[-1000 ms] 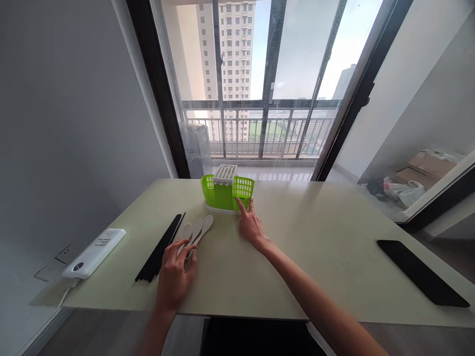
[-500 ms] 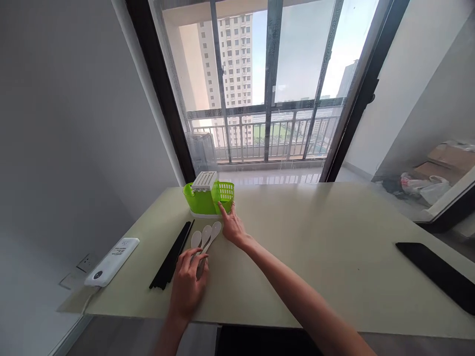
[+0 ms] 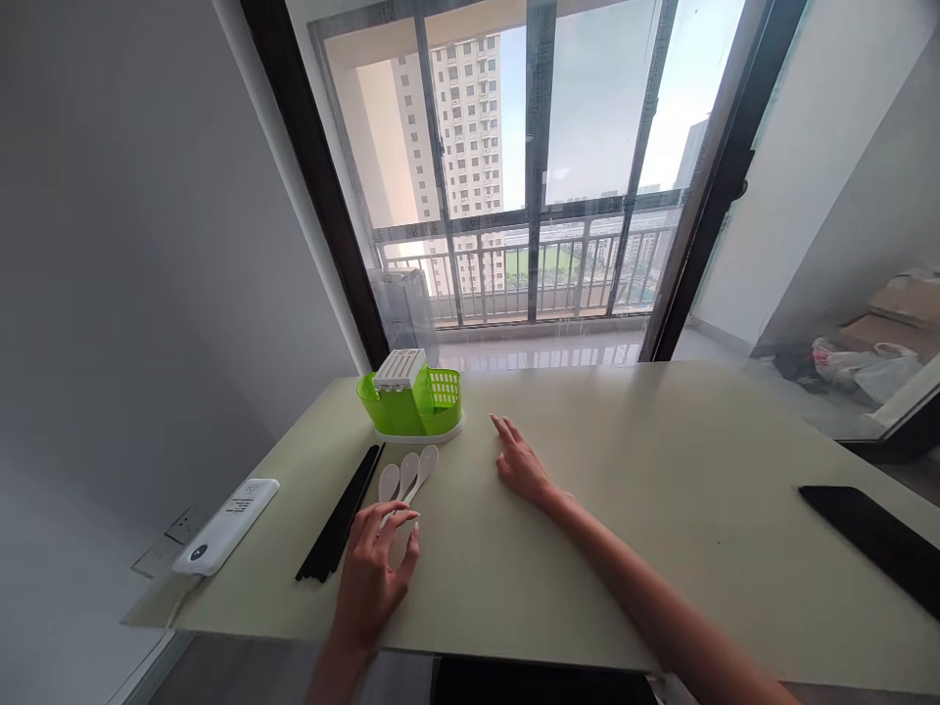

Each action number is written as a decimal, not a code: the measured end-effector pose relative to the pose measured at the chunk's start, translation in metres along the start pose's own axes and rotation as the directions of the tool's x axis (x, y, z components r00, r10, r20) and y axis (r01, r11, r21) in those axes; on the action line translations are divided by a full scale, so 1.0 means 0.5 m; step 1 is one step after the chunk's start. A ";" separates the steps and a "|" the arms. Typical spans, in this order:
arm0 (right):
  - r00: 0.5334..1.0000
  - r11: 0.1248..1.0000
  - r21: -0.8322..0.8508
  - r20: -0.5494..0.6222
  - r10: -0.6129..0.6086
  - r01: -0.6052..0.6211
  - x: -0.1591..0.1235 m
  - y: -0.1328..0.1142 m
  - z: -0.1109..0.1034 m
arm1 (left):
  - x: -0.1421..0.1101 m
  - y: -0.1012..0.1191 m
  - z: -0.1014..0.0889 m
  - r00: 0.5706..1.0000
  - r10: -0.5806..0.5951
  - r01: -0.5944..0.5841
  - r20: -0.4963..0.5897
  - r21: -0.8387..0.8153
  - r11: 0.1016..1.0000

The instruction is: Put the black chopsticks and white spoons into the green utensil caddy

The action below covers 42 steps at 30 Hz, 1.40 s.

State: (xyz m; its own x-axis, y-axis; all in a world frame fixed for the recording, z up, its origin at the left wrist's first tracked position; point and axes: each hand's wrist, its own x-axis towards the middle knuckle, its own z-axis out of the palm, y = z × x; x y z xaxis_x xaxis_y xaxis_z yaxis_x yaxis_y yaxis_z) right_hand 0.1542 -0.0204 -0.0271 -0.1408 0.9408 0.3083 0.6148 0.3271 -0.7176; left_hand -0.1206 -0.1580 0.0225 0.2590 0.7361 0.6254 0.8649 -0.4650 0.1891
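A green utensil caddy (image 3: 400, 412) with a white slotted top and white base stands at the far left of the table. In front of it lie three white spoons (image 3: 409, 470), bowls pointing away from me. My left hand (image 3: 374, 558) is over their handles, fingers curved and apart; whether it touches them I cannot tell. Beside the spoons, to their left, is a bundle of thin black sticks (image 3: 339, 519) that look like chopsticks. To the right of the caddy, my right hand (image 3: 523, 462) hovers low over or rests on the table, fingers stretched out, holding nothing.
The pale table (image 3: 624, 441) reaches to a glass door with a balcony behind. A long white device (image 3: 227, 527) with a cable lies at the left edge near the wall. On the right side lies a flat black object (image 3: 873, 543).
My right hand has left the caddy's front and moved right across the table. The left hand's thumb and fingers have spread a little over the spoon handles. The camera view has shifted slightly.
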 end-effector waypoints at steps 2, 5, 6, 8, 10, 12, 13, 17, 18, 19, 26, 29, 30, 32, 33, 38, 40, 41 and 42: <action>0.999 0.999 0.038 -0.033 0.005 -0.004 -0.019 0.054 -0.047 | -0.002 0.002 -0.002 1.000 0.020 -0.020 0.004 -0.011 1.000; 0.998 0.996 0.088 -0.057 -0.002 0.007 -0.049 0.117 -0.114 | -0.004 0.007 -0.003 0.997 0.055 -0.053 0.057 -0.036 0.998; 0.998 0.995 0.103 -0.066 -0.003 0.009 -0.059 0.132 -0.132 | -0.003 0.010 -0.003 0.994 0.066 -0.062 0.085 -0.046 0.997; 0.995 0.992 0.130 -0.094 0.014 -0.001 -0.073 0.151 -0.157 | -0.001 0.021 0.000 0.986 0.081 -0.071 0.148 -0.072 0.995; 0.993 0.988 0.153 -0.116 0.035 -0.017 -0.080 0.158 -0.168 | 0.003 0.040 0.006 0.974 0.070 -0.046 0.218 -0.115 0.992; 0.991 0.985 0.172 -0.123 0.049 -0.028 -0.083 0.157 -0.171 | 0.009 0.068 0.015 0.950 0.030 0.035 0.312 -0.200 0.979; 0.991 0.983 0.180 -0.121 0.053 -0.031 -0.084 0.155 -0.170 | 0.013 0.084 0.021 0.929 0.005 0.095 0.369 -0.251 0.963; 0.991 0.981 0.190 -0.111 0.067 -0.045 -0.088 0.146 -0.171 | 0.034 0.144 0.045 0.831 -0.052 0.312 0.554 -0.388 0.867; 0.992 0.981 0.186 -0.110 0.069 -0.048 -0.090 0.144 -0.171 | 0.040 0.154 0.051 0.819 -0.066 0.340 0.571 -0.390 0.856; 0.992 0.982 0.180 -0.108 0.068 -0.048 -0.091 0.143 -0.172 | 0.045 0.162 0.056 0.812 -0.088 0.364 0.576 -0.383 0.849; 0.997 0.993 0.119 -0.071 0.026 -0.018 -0.092 0.137 -0.168 | 0.051 0.184 0.071 0.810 -0.252 0.470 0.530 -0.329 0.819; 0.998 0.994 0.108 -0.060 0.009 -0.003 -0.094 0.133 -0.171 | 0.044 0.190 0.069 0.820 -0.262 0.453 0.510 -0.296 0.841; 0.998 0.994 0.105 -0.056 0.004 0.002 -0.095 0.132 -0.173 | 0.042 0.191 0.069 0.823 -0.259 0.444 0.506 -0.288 0.848; 0.999 0.995 0.101 -0.047 -0.005 0.009 -0.097 0.129 -0.176 | 0.040 0.191 0.069 0.826 -0.251 0.433 0.505 -0.283 0.856; 0.999 0.995 0.098 -0.044 -0.009 0.013 -0.097 0.128 -0.176 | 0.039 0.190 0.069 0.826 -0.249 0.431 0.506 -0.283 0.857; 0.999 0.996 0.085 -0.041 -0.026 0.029 -0.095 0.128 -0.174 | 0.041 0.188 0.070 0.818 -0.256 0.439 0.515 -0.273 0.856; 0.999 0.996 0.081 -0.040 -0.023 0.026 -0.094 0.130 -0.174 | 0.040 0.188 0.071 0.820 -0.259 0.439 0.511 -0.269 0.857; 0.999 0.997 0.079 -0.039 -0.020 0.023 -0.094 0.131 -0.173 | 0.040 0.188 0.071 0.821 -0.261 0.439 0.508 -0.269 0.857; 0.999 0.997 0.078 -0.039 -0.016 0.019 -0.094 0.131 -0.173 | 0.040 0.188 0.072 0.822 -0.262 0.440 0.505 -0.271 0.856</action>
State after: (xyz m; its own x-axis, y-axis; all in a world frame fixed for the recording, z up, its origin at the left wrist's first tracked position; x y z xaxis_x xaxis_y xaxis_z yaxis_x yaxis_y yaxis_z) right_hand 0.2683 -0.0508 -0.0345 -0.1208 0.9312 0.3438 0.5492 0.3512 -0.7583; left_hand -0.0185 -0.1696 0.0256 0.2030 0.9757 0.0827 0.7378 -0.2080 0.6422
